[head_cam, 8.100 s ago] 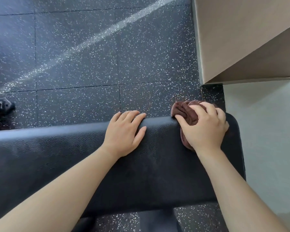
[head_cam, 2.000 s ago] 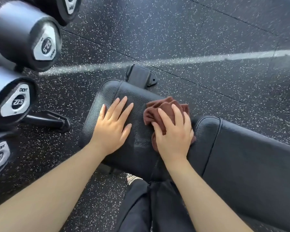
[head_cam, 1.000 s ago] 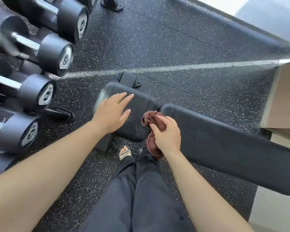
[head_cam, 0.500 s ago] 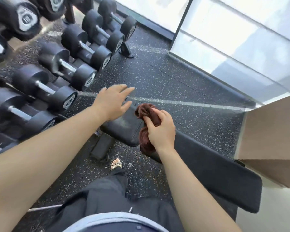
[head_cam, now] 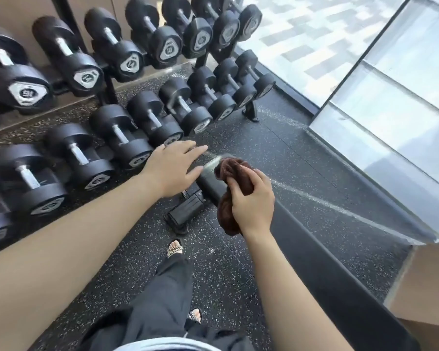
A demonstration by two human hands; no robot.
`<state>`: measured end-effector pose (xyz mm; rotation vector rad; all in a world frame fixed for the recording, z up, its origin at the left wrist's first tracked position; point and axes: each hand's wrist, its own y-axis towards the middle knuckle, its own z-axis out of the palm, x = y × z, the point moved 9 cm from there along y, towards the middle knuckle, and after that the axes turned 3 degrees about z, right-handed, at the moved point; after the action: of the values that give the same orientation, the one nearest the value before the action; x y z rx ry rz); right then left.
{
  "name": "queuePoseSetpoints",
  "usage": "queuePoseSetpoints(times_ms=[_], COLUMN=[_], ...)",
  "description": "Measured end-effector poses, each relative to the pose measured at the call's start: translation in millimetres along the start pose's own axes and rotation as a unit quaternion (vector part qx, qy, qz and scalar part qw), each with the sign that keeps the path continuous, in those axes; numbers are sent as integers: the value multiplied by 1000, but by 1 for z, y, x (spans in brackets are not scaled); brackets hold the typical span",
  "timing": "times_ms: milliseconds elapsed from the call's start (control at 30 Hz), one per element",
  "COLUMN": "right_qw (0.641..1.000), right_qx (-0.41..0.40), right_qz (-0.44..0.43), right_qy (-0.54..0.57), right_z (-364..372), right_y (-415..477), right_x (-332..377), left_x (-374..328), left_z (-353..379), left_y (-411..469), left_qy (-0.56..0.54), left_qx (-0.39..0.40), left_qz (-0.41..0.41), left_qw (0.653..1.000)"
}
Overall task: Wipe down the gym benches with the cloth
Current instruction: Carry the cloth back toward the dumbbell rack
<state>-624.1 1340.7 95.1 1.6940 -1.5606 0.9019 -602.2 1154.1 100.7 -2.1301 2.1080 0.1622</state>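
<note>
A long black padded gym bench (head_cam: 322,259) runs from the centre down to the lower right, seen edge-on below me. My right hand (head_cam: 252,201) grips a bunched brown cloth (head_cam: 232,171) in the air above the bench's near end. The cloth hangs down below my fist. My left hand (head_cam: 174,165) is lifted off the bench with its fingers straight, hovering over the seat pad end and holding nothing. The bench's black foot (head_cam: 185,214) shows beneath my hands.
A two-tier rack of black dumbbells (head_cam: 147,115) fills the left and top, close to the bench's end. A glass wall (head_cam: 390,97) borders the right. A wooden box (head_cam: 426,279) stands at the lower right. My sandalled feet (head_cam: 174,249) stand on the speckled rubber floor.
I have stood up from the bench. Both hands have lifted off the pad, the right taking the cloth with it, and my view has swung up toward the dumbbell rack.
</note>
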Motion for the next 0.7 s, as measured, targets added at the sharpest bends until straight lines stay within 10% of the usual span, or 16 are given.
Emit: queuePoseSetpoints(times_ms=[700], right_qw=[973], right_qx=[176], right_qz=[-149], right_qy=[-15], right_z=[193], right_y=[-232], right_x=[149], left_x=[190], left_z=[-34], left_y=[-339], left_qy=[-77], left_qx=[-90], left_qz=[-231], left_qw=[966])
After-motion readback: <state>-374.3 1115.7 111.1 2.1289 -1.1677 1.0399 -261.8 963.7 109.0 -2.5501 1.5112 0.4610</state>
